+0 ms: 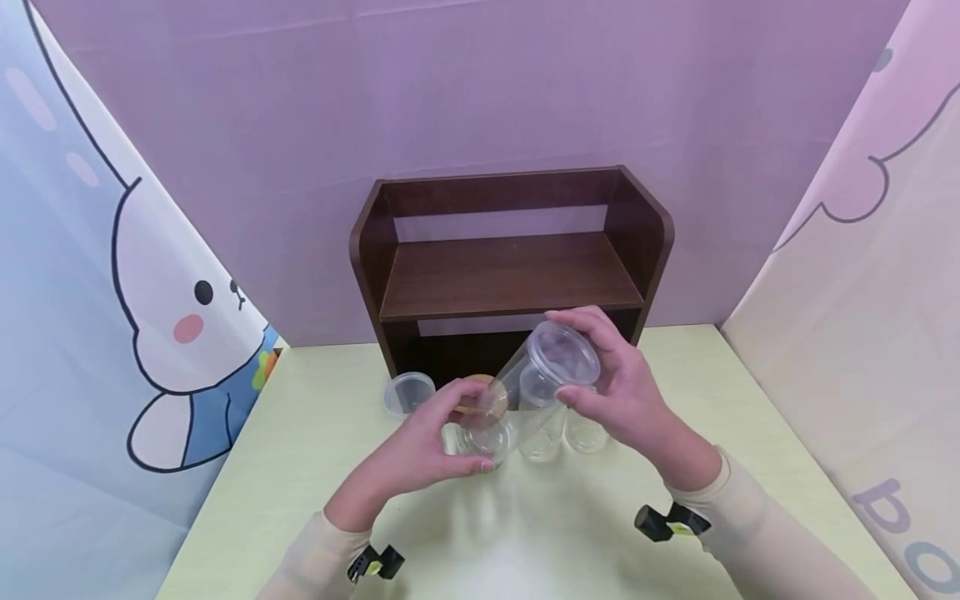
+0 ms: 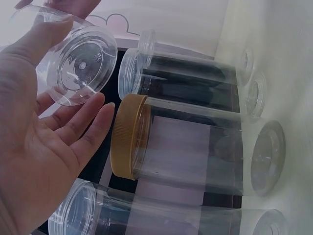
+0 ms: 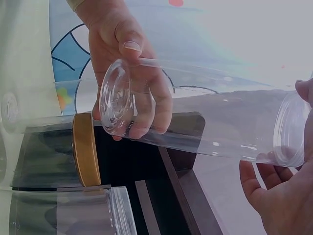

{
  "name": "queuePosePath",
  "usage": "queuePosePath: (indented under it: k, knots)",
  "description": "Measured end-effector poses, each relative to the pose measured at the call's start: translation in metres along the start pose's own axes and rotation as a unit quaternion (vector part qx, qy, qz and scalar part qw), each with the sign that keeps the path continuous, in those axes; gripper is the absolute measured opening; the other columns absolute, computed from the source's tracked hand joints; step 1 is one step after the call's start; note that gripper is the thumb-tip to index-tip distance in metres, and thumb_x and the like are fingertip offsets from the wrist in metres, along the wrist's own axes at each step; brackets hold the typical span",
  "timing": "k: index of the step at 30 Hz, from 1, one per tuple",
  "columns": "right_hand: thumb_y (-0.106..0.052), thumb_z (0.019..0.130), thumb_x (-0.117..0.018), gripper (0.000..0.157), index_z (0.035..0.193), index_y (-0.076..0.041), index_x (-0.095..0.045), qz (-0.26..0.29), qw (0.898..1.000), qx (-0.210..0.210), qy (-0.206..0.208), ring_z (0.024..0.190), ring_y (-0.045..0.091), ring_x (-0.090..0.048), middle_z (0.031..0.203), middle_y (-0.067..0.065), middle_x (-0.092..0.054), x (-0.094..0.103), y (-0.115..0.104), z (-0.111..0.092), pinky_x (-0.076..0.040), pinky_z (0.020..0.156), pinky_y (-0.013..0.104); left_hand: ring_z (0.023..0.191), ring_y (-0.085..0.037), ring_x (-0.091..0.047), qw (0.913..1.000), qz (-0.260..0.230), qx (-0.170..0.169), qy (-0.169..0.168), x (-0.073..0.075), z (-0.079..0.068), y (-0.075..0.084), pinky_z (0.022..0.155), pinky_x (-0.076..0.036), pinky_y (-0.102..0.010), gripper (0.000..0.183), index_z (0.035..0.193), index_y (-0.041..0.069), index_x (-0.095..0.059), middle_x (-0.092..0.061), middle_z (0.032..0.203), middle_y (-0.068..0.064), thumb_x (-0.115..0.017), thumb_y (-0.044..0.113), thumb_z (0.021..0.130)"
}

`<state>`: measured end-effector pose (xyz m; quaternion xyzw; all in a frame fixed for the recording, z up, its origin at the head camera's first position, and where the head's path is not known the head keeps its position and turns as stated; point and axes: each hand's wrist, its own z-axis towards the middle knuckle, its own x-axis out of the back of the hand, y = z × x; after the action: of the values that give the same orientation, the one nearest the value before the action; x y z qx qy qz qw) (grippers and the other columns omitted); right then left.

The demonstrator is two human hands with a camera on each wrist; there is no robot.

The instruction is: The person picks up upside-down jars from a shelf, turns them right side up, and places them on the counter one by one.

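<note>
A tall clear plastic jar (image 1: 564, 354) with a translucent lid is held tilted between both hands, above the table. My right hand (image 1: 622, 392) grips its lid end, thumb and fingers on opposite sides. Lower down, my left hand (image 1: 431, 437) holds the base end; in the right wrist view its thumb lies on top and its fingers show through the jar wall (image 3: 215, 117). Just behind stands a clear jar with a golden-brown lid (image 2: 129, 137), partly covered by the left hand in the head view. The held jar's round base (image 2: 83, 66) faces the left wrist camera.
Clear-lidded jars stand on the pale table (image 1: 300, 442): one jar (image 1: 408, 392) on the left, others (image 1: 585, 433) on the right. Behind them is a dark brown two-tier shelf (image 1: 510, 271). Printed fabric hangs on both sides, with a purple backdrop (image 1: 495, 92) behind.
</note>
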<state>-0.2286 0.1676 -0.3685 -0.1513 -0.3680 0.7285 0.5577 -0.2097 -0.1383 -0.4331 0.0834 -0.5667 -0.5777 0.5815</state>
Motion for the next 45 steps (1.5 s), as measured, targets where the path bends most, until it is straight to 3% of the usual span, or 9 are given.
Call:
queuePosePath:
  k: [5, 11, 14, 19, 22, 31, 37, 40, 45]
  knots:
    - [0.001, 0.085, -0.087, 0.073, 0.152, 0.003, -0.057, 0.001, 1.000, -0.003, -0.012, 0.124, 0.030, -0.059, 0.140, 0.019, -0.056, 0.000, 0.003, -0.001, -0.058, 0.100, 0.030, 0.135, -0.019, -0.062, 0.9999, -0.009, 0.006, -0.005, 0.005, -0.002, -0.002, 0.111, -0.057, -0.038, 0.088, 0.160, 0.020, -0.050, -0.059, 0.149, 0.005, -0.099, 0.022, 0.086]
    - [0.013, 0.083, -0.084, 0.076, 0.153, -0.001, -0.057, -0.031, 0.997, -0.041, -0.051, 0.121, 0.029, -0.061, 0.141, 0.010, -0.056, 0.000, 0.004, -0.005, -0.060, 0.100, 0.031, 0.138, -0.031, -0.060, 0.9984, -0.045, -0.030, 0.014, 0.024, -0.006, -0.003, 0.108, -0.059, -0.045, 0.077, 0.155, 0.012, -0.054, -0.060, 0.150, -0.012, -0.093, 0.007, 0.090]
    - [0.010, 0.084, -0.088, 0.078, 0.154, -0.008, -0.059, -0.059, 0.995, -0.050, -0.071, 0.122, 0.027, -0.062, 0.142, 0.006, -0.057, 0.000, 0.006, -0.008, -0.059, 0.101, 0.030, 0.137, -0.034, -0.061, 0.9975, -0.051, -0.036, 0.032, 0.036, -0.009, 0.000, 0.108, -0.059, -0.046, 0.073, 0.154, 0.013, -0.056, -0.062, 0.149, -0.013, -0.090, 0.000, 0.091]
    - [0.000, 0.084, -0.093, 0.080, 0.155, -0.019, -0.060, -0.095, 0.989, -0.052, -0.097, 0.125, 0.025, -0.059, 0.145, 0.001, -0.057, -0.002, 0.014, -0.012, -0.056, 0.101, 0.031, 0.137, -0.029, -0.062, 0.9964, -0.036, -0.033, 0.069, 0.052, -0.014, 0.003, 0.110, -0.058, -0.040, 0.069, 0.152, 0.014, -0.057, -0.062, 0.149, -0.004, -0.086, -0.005, 0.093]
    - [-0.006, 0.085, -0.096, 0.081, 0.155, -0.025, -0.060, -0.122, 0.985, -0.055, -0.109, 0.125, 0.022, -0.058, 0.145, -0.003, -0.056, -0.003, 0.019, -0.015, -0.056, 0.101, 0.035, 0.136, -0.028, -0.062, 0.9947, -0.023, -0.038, 0.092, 0.061, -0.018, 0.002, 0.110, -0.057, -0.036, 0.069, 0.152, 0.012, -0.058, -0.062, 0.148, -0.006, -0.082, -0.012, 0.092]
    - [-0.012, 0.087, -0.095, 0.079, 0.156, -0.022, -0.058, -0.161, 0.978, -0.042, -0.125, 0.124, 0.020, -0.060, 0.143, -0.002, -0.057, -0.004, 0.031, -0.021, -0.056, 0.101, 0.039, 0.133, -0.022, -0.062, 0.9859, 0.005, -0.024, 0.166, 0.084, -0.031, -0.005, 0.109, -0.054, -0.027, 0.059, 0.147, 0.004, -0.061, -0.063, 0.145, -0.014, -0.075, -0.017, 0.094]
    - [-0.013, 0.087, -0.095, 0.079, 0.156, -0.021, -0.057, -0.162, 0.977, -0.045, -0.131, 0.124, 0.018, -0.060, 0.143, -0.002, -0.057, -0.007, 0.033, -0.023, -0.055, 0.102, 0.036, 0.128, -0.023, -0.064, 0.9808, -0.003, -0.006, 0.195, 0.092, -0.039, -0.016, 0.106, -0.055, -0.025, 0.046, 0.143, -0.002, -0.062, -0.063, 0.139, -0.021, -0.071, -0.014, 0.099]
    - [-0.015, 0.087, -0.096, 0.081, 0.157, -0.023, -0.057, -0.164, 0.976, -0.056, -0.132, 0.126, 0.016, -0.059, 0.144, -0.005, -0.056, -0.008, 0.034, -0.025, -0.056, 0.103, 0.036, 0.127, -0.023, -0.064, 0.9794, -0.005, 0.001, 0.202, 0.093, -0.042, -0.021, 0.106, -0.055, -0.026, 0.044, 0.143, -0.002, -0.062, -0.063, 0.138, -0.017, -0.070, -0.013, 0.101]
    - [-0.015, 0.086, -0.096, 0.081, 0.156, -0.023, -0.058, -0.166, 0.976, -0.060, -0.129, 0.132, 0.017, -0.058, 0.147, -0.005, -0.055, -0.011, 0.037, -0.032, -0.056, 0.105, 0.039, 0.126, -0.020, -0.065, 0.9781, -0.006, -0.003, 0.208, 0.093, -0.044, -0.028, 0.105, -0.056, -0.027, 0.042, 0.141, -0.003, -0.063, -0.063, 0.136, -0.023, -0.068, -0.013, 0.101]
